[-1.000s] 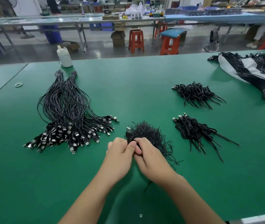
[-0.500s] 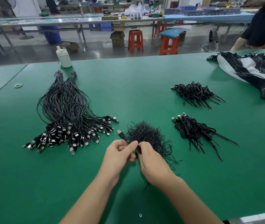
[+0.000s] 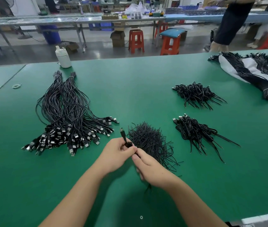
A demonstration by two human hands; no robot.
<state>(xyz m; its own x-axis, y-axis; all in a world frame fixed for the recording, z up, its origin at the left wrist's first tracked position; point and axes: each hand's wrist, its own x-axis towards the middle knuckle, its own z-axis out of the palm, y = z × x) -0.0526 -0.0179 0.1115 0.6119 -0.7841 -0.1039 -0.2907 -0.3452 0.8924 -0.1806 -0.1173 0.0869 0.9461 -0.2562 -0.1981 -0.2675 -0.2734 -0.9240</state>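
Two hands hold one short black USB cable (image 3: pixel 123 134) just above the near middle of the green surface (image 3: pixel 138 82). The left hand (image 3: pixel 115 154) has its fingers curled round the coil, and the right hand (image 3: pixel 153 169) pinches it. Nearby lie one heap of black wire ties (image 3: pixel 148 140), two long tied cable bundles (image 3: pixel 64 112), two small heaps of coiled cables (image 3: pixel 195 94) and one white plastic bottle (image 3: pixel 63 57). Behind stand long workshop benches (image 3: pixel 48 20) and orange plastic stools (image 3: pixel 136 40).

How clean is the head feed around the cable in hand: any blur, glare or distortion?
Head view: the cable pinched by left hand and right hand is sharp and evenly lit; the green table shows no glare, its far edge bowed by the wide lens; the person behind the table is blurred.
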